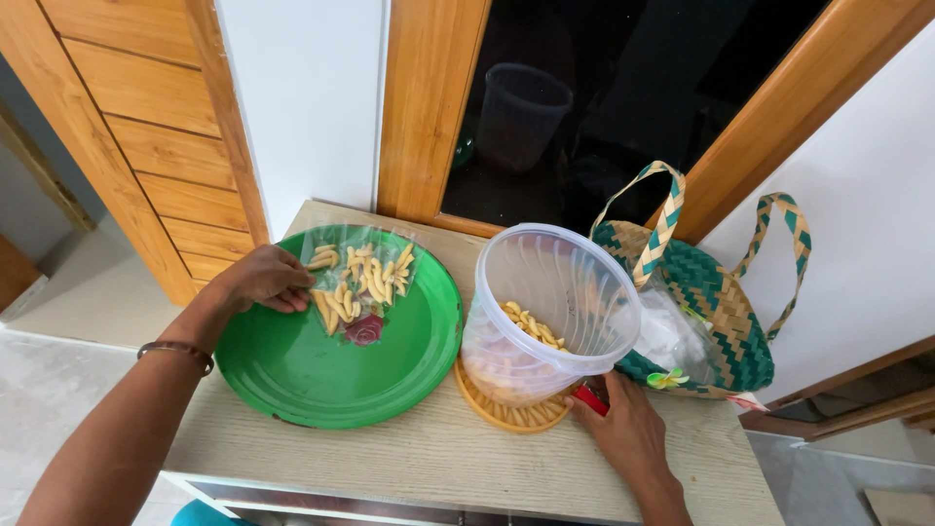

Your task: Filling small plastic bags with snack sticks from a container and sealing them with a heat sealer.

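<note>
- L hand [265, 280]: fingers curled down, tips pressed on the left edge of a clear plastic packet [360, 281]; looks like a light pinch on the wrapper edge, thumb hidden, so can't tell how tight.
- R hand [626, 429]: palm down on the tabletop [438, 458], fingers bent over a small red object [589, 399] at the base of the clear container; mostly covered, can't tell if it's gripped or just touched.
- Packet: lies flat in the upper part of a round green plate [331, 375], holds short yellow tube-shaped snack pieces, w/ a dark red flower-like mark at its lower end.
- Plate sits on the left half of the wood-grain tabletop, near its front-left edge.
- Clear plastic container [545, 307]: tilted, open mouth facing toward the camera, a small heap of the same yellow pieces inside at the low side.
- Container rests on a round orange lid [511, 414], just right of the plate, nearly touching it.
- Woven green & tan basket bag [716, 312] w/ two handles stands right behind the container, touching it; white plastic inside.
- L wrist has a thin dark bangle [175, 351].
- Background: wooden door [146, 117] at left, dark opening w/ a grey bucket [521, 112] behind.
</note>
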